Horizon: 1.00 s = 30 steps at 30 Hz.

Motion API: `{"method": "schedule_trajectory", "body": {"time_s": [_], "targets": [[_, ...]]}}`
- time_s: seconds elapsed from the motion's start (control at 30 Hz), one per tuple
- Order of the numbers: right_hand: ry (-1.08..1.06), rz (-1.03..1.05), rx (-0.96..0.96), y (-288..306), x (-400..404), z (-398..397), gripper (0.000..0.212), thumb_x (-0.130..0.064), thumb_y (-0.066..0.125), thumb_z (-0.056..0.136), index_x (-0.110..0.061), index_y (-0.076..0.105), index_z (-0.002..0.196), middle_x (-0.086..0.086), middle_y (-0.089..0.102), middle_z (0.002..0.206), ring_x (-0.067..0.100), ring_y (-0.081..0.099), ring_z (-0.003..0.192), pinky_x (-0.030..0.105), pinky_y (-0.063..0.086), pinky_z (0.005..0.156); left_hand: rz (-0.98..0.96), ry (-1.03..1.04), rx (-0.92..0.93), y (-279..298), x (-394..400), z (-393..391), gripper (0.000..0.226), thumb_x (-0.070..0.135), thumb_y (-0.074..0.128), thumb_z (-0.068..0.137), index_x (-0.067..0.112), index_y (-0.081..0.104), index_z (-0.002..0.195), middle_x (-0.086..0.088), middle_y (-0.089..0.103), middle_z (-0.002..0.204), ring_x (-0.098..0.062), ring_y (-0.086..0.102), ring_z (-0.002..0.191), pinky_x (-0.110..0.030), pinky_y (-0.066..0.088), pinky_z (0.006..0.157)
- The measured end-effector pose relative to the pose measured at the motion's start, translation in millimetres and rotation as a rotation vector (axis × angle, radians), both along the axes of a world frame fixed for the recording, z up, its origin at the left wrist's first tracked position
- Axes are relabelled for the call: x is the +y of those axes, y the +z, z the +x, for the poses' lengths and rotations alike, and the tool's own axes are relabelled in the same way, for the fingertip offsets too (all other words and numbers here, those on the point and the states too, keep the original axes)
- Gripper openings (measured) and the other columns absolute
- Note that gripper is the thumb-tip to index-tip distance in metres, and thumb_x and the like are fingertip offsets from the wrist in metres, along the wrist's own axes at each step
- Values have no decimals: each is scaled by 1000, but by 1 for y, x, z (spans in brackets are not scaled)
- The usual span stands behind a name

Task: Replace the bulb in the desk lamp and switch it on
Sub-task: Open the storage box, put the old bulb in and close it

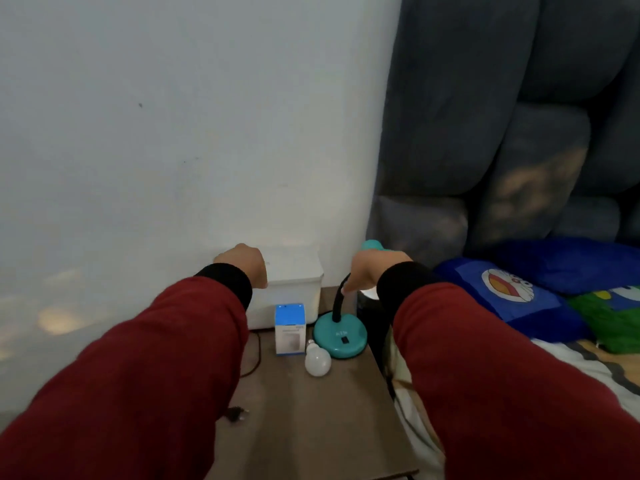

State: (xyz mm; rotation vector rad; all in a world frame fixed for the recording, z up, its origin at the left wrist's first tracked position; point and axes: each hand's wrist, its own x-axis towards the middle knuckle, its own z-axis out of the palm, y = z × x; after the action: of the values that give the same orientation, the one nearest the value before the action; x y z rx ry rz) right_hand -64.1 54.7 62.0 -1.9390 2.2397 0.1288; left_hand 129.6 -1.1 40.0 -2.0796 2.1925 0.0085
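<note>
Right hand [370, 270] is clamped on the teal lamp [340, 336] head, above its base on the tabletop [311, 410]. Left hand [244, 265] hovers over a white bin [298, 289]; its grip cannot be determined. A loose bulb [317, 360] lies touching the lamp base, beside a blue-white box [290, 329].

Home bedroom: padded grey headboard [485, 116] against a plain white wall [173, 116], bed with cartoon-print blue pillow [502, 292] and patterned sheet [588, 362], small brown bedside table [311, 410] carrying a teal desk lamp [341, 336].
</note>
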Motion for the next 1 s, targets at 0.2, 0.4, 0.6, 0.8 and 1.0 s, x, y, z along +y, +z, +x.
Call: {"method": "schedule_trajectory", "body": {"time_s": [0.2, 0.4, 0.6, 0.8, 1.0], "targets": [[69, 7, 50, 18, -37, 27, 49, -44, 65, 84, -11, 61, 120, 7, 61, 129, 28, 59, 116, 32, 43, 82, -28, 92, 21, 22, -14, 39, 40, 29, 57, 90, 9, 55, 124, -8, 53, 127, -26, 58, 114, -31, 46, 85], [129, 58, 49, 5, -111, 40, 57, -48, 60, 85, -17, 53, 132, 2, 52, 139, 26, 51, 126, 37, 42, 97, -22, 131, 59, 18, -69, 64, 37, 29, 57, 90, 8, 57, 120, -8, 54, 125, -26, 59, 110, -29, 43, 76], [98, 14, -233, -40, -180, 37, 64, -41, 58, 89, -26, 32, 146, 7, 38, 150, 26, 40, 135, 39, 35, 111, 45, 116, 293, -23, -145, 81, 62, 45, 49, 92, 20, 31, 146, -7, 36, 149, -26, 35, 137, -36, 34, 108], [-24, -106, -522, -94, -221, 28, 70, -40, 63, 87, -30, 29, 148, 17, 35, 147, 30, 39, 134, 32, 33, 108, 30, 16, 605, -87, -187, 90, 63, 49, 44, 93, 30, 22, 149, -8, 30, 153, -24, 23, 143, -36, 20, 116], [-111, -89, -720, -131, -241, 24, 76, -44, 66, 83, -31, 28, 148, 2, 34, 152, 22, 35, 139, 25, 31, 106, 58, 44, 769, -125, -204, 93, 62, 54, 48, 89, 43, 23, 145, -4, 15, 159, -17, 10, 148, -33, 10, 118]]}}
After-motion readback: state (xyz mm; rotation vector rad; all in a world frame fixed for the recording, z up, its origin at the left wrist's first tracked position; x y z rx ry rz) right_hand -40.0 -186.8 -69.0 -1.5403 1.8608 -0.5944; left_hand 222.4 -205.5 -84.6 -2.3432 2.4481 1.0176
